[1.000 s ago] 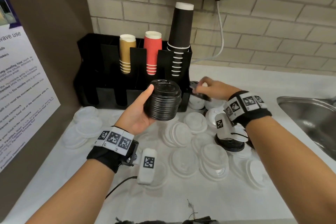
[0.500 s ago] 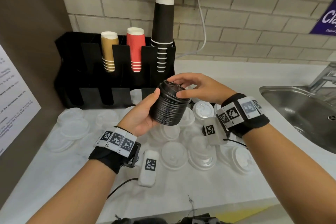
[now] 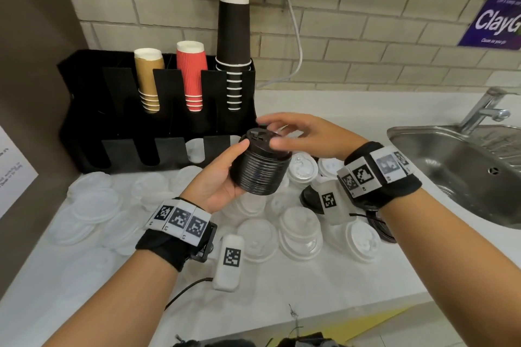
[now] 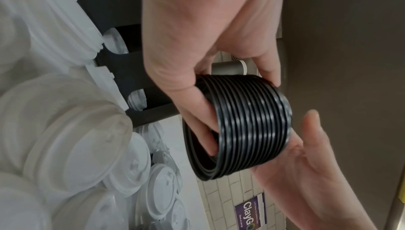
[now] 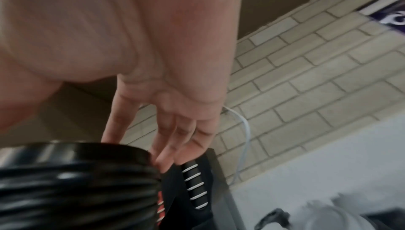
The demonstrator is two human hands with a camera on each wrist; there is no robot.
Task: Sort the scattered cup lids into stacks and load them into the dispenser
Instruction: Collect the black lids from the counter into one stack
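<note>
My left hand (image 3: 222, 180) grips a stack of black lids (image 3: 260, 169) held above the counter, thumb on its side and fingers under its open bottom (image 4: 206, 129). My right hand (image 3: 293, 135) hovers over the stack's top, its straight fingers touching the top lid's rim (image 5: 162, 161). In the left wrist view the right palm (image 4: 306, 164) lies against the top of the black lids (image 4: 252, 126). Several white lids (image 3: 300, 231) lie scattered on the counter below. The black dispenser (image 3: 84, 121) stands at the back left, with white lids showing in one lower slot (image 3: 195, 149).
Gold (image 3: 148, 79), red (image 3: 191, 73) and black cups (image 3: 234, 45) stand in the dispenser's upper slots. Another black lid (image 3: 310, 200) lies under my right wrist. A steel sink (image 3: 451, 155) and tap (image 3: 485, 110) are at the right. A cable (image 3: 296, 36) hangs on the brick wall.
My right hand brought a black lid from beside the dispenser onto the stack in my left hand. Its fingers now lie straight over the top. The stack tilted slightly.
</note>
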